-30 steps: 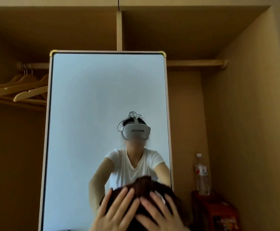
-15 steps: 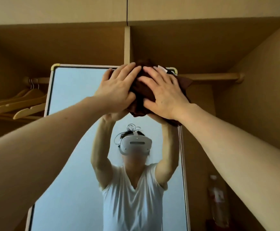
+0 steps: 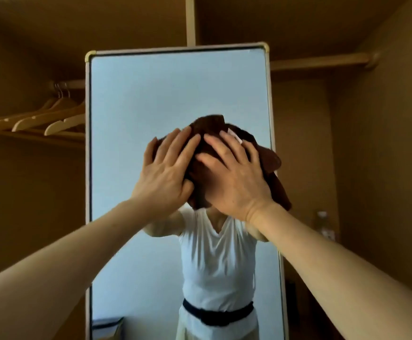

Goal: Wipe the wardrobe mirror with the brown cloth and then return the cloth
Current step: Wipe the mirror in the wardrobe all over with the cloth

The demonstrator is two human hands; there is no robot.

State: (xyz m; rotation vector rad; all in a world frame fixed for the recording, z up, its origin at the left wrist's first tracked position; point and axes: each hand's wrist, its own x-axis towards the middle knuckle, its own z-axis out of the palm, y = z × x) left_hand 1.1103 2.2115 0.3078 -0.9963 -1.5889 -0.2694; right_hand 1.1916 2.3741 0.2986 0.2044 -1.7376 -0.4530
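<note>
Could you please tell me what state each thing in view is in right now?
brown cloth: bunched, pressed against the glass under both hands.
left hand: flat, fingers spread on the cloth.
right hand: flat, fingers spread on the cloth.
wardrobe mirror: upright, cloth at mid-height.
wooden hangers: hanging on the rail, bare.
plastic bottle: upright, to the right of the mirror.

We see the wardrobe as the carrier here: its wooden rail runs across the back behind the mirror, and on the left stretch several pale wooden hangers hang side by side. A bottle stands low at the right, its support hidden.
</note>
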